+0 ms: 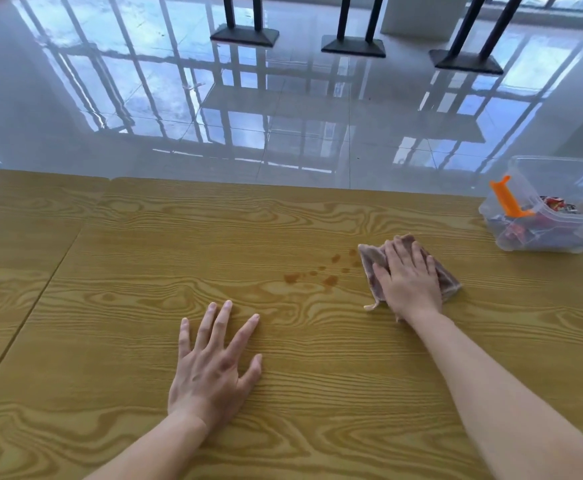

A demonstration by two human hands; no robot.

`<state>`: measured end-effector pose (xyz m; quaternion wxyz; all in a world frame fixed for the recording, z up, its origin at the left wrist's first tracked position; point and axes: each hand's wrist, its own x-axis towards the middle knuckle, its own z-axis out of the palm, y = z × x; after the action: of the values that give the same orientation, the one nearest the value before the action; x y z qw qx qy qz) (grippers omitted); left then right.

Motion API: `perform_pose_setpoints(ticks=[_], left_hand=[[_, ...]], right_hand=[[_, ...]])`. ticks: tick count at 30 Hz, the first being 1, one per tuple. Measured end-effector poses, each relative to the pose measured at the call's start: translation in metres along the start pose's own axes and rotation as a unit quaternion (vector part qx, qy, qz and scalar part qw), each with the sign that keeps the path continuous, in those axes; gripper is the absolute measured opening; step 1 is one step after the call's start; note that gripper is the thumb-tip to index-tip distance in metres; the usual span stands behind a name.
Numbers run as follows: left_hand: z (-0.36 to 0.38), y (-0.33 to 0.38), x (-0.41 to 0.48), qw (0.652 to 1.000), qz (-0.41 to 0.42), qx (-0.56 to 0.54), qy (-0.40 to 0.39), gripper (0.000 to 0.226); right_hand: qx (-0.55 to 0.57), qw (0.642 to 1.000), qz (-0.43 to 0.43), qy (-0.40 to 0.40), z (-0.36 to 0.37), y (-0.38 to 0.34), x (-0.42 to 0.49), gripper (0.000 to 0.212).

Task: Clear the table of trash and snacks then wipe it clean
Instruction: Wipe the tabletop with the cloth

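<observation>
Two flat hands, left hand (210,368) on table (110,271), right hand (409,282) pressing half-hidden cloth (369,258), bin (553,174) cropped rightward

- Two arms come into view from the lower edge, the left forearm (151,448) and the right forearm (491,386), both bare as far as they show.
- The left grip (210,370) is slim, with long narrow fingers. Knuckles and tendons make faint ridges across its back, and its nails are short and rounded.
- The right grip (410,281) has the same slender build, with its back to the camera.
- The right forearm looks long and widens toward the lower right corner.
</observation>
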<state>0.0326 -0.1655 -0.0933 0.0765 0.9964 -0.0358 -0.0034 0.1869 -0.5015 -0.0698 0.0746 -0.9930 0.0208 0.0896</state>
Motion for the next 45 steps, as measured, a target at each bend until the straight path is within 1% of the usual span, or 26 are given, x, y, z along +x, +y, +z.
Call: perform_pose_setpoints(ticks=[2,3,5,7,8,11,13,14,16,17,18,20,21,23,24,27,29,30,32,34,35,37,39,43,44,45], left_hand=[[0.000,-0.001,-0.002,1.000,0.002,0.001,-0.004,0.064],[-0.001,0.000,-0.002,1.000,0.004,-0.001,-0.005,0.064],[-0.001,0.002,-0.001,1.000,0.004,0.000,-0.009,0.064],[-0.002,0.003,-0.001,1.000,0.007,0.004,-0.014,0.064],[-0.003,0.004,0.000,1.000,0.008,0.005,-0.015,0.064],[-0.003,0.003,-0.001,1.000,0.008,0.009,-0.011,0.064],[-0.003,0.003,0.000,1.000,0.008,0.012,-0.009,0.063],[-0.003,0.002,0.001,1.000,0.007,0.011,-0.006,0.063],[-0.003,0.001,-0.001,1.000,0.006,0.014,-0.009,0.063],[-0.004,0.001,-0.002,1.000,0.007,0.014,-0.012,0.063],[-0.004,0.001,-0.003,1.000,0.007,0.011,-0.013,0.063],[-0.004,0.002,-0.002,1.000,0.006,0.008,-0.016,0.064],[-0.004,0.003,-0.001,1.000,0.008,0.010,-0.019,0.064],[-0.003,0.003,0.000,1.000,0.013,0.014,-0.016,0.064],[-0.002,0.001,0.001,1.000,0.015,0.016,-0.016,0.065],[-0.001,0.001,0.000,1.000,0.016,0.016,-0.013,0.064],[-0.002,0.003,0.001,1.000,0.011,0.007,-0.011,0.064],[-0.002,0.002,0.001,1.000,0.010,0.008,-0.012,0.064],[-0.002,0.000,-0.001,1.000,0.009,0.012,-0.013,0.064],[-0.003,-0.001,-0.002,1.000,0.010,0.010,-0.015,0.064],[-0.002,0.000,-0.001,1.000,0.010,0.010,-0.014,0.065],[-0.001,0.001,0.001,1.000,0.012,0.013,-0.016,0.065],[0.000,0.002,0.001,1.000,0.014,0.012,-0.017,0.065],[-0.003,0.003,0.000,1.000,0.006,0.007,-0.020,0.065],[-0.005,0.003,0.000,1.000,0.003,0.006,-0.020,0.065],[-0.006,0.003,0.000,1.000,0.001,0.004,-0.022,0.065]], right_hand=[[-0.029,0.993,-0.118,-0.007,0.010,0.007,-0.043,0.062],[-0.040,0.987,-0.158,0.001,0.018,0.015,-0.073,0.061],[-0.060,0.981,-0.187,0.012,0.025,0.030,-0.113,0.061],[-0.059,0.985,-0.163,-0.003,0.016,0.038,-0.095,0.061],[-0.051,0.990,-0.129,0.004,0.009,0.033,-0.075,0.061],[0.007,1.000,0.013,0.017,-0.001,0.000,0.002,0.066],[0.017,0.998,0.065,0.008,0.000,-0.025,0.038,0.068],[0.009,0.998,0.063,0.005,0.001,-0.034,0.043,0.068],[0.005,1.000,0.008,-0.005,0.003,-0.036,0.030,0.067],[-0.002,1.000,-0.030,-0.010,0.007,-0.030,0.008,0.067],[-0.009,0.998,-0.061,0.001,0.014,-0.020,-0.020,0.066],[-0.037,0.995,-0.089,0.036,0.031,0.000,-0.085,0.063],[-0.039,0.995,-0.082,0.037,0.034,0.009,-0.105,0.062],[-0.046,0.997,-0.052,0.021,0.030,0.016,-0.097,0.064],[-0.040,0.998,-0.033,0.023,0.025,0.010,-0.077,0.067],[0.024,0.998,0.056,0.025,0.008,-0.031,0.005,0.069],[0.034,0.996,0.076,0.013,0.004,-0.061,0.046,0.067],[0.029,0.998,0.054,0.006,0.004,-0.070,0.052,0.066],[0.010,0.999,-0.030,-0.007,0.007,-0.065,0.035,0.065],[-0.017,0.995,-0.099,0.015,0.022,-0.036,-0.013,0.063],[-0.029,0.993,-0.108,0.034,0.029,-0.018,-0.041,0.062],[-0.028,0.995,-0.090,0.036,0.033,0.006,-0.078,0.059],[-0.041,0.997,-0.053,0.027,0.028,0.011,-0.070,0.060],[0.008,0.998,0.060,0.025,0.010,-0.047,-0.002,0.069],[0.012,0.998,0.066,0.021,0.011,-0.060,0.003,0.069],[0.015,0.999,0.041,0.018,0.013,-0.072,-0.002,0.068]])
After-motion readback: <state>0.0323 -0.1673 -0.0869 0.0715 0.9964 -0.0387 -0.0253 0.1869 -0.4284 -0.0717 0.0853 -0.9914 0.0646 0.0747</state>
